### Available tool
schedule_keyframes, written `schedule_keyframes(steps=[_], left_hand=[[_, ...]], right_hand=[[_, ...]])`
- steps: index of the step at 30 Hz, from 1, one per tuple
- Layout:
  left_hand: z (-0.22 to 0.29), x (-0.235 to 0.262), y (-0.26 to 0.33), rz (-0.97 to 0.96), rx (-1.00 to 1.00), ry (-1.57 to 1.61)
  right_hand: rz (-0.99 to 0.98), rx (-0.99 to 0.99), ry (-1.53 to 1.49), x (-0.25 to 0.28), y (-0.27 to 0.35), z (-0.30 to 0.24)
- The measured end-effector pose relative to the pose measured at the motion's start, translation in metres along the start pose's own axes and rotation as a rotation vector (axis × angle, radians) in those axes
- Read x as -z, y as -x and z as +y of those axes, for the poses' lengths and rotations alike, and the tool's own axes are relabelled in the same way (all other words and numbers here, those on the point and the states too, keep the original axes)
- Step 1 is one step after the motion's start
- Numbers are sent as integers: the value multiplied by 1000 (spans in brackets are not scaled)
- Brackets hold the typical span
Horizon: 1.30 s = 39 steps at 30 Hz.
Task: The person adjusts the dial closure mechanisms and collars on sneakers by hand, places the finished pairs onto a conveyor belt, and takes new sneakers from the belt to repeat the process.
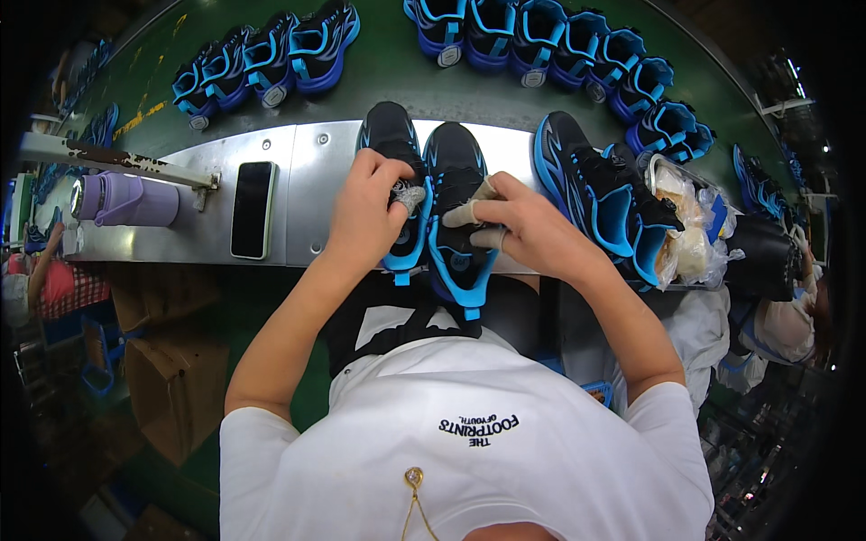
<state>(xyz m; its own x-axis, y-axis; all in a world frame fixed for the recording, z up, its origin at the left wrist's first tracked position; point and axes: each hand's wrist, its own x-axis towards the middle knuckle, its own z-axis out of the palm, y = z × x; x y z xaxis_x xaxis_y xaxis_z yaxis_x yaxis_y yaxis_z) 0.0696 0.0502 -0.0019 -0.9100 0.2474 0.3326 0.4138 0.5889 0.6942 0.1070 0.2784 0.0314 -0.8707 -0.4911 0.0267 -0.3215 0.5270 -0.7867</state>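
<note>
**Head view: two hands on a pair of black-and-blue shoes at a metal bench**

Head camera looks straight down at my forearms reaching onto a steel shelf (307,153) beside a green conveyor (388,77).

Two black shoes with blue trim lie side by side on the shelf, toes away from me. My left hand (365,221) rests on the left shoe (390,140), fingers curled shut around a small grey wad (410,194) pressed at the shoe's inner edge. My right hand (532,230) lies over the right shoe (454,162), its taped fingertips (465,215) pinched together on the shoe's tongue area.

Just right of my right hand, more shoes (595,194) of the same kind lean in a heap, with a clear bag of food (690,230) beyond them. On the shelf to my left lie a dark phone (253,209) and, further left, a purple bottle (126,200) on its side. Rows of matching shoes (559,45) stand on the conveyor. Another person's sleeve (785,325) shows at far right.
</note>
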Motion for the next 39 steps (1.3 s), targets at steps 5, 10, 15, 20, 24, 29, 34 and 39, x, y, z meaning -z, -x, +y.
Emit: schedule_keyframes(steps=[5, 10, 15, 20, 24, 29, 34, 39], left_hand=[[-10, 20, -12, -365, 165, 324], [-7, 24, -13, -426, 77, 150], [-5, 28, -12, -407, 142, 176], [9, 15, 1, 11, -150, -82], [61, 24, 38, -632, 489, 504], [56, -5, 62, -581, 962, 1138], [74, -19, 68, -260, 959, 1225], [57, -27, 61, -456, 988, 1292]], right_hand=[[99, -140, 296, -16, 2, -6], [-31, -23, 130, -1, -1, -1], [132, -96, 203, -8, 0, -2], [60, 1, 121, -4, -2, 6], [82, -154, 263, -5, -1, 5], [13, 1, 68, -4, -6, 10], [-40, -45, 42, 11, -15, 11], [-139, 97, -63, 14, -23, 30]])
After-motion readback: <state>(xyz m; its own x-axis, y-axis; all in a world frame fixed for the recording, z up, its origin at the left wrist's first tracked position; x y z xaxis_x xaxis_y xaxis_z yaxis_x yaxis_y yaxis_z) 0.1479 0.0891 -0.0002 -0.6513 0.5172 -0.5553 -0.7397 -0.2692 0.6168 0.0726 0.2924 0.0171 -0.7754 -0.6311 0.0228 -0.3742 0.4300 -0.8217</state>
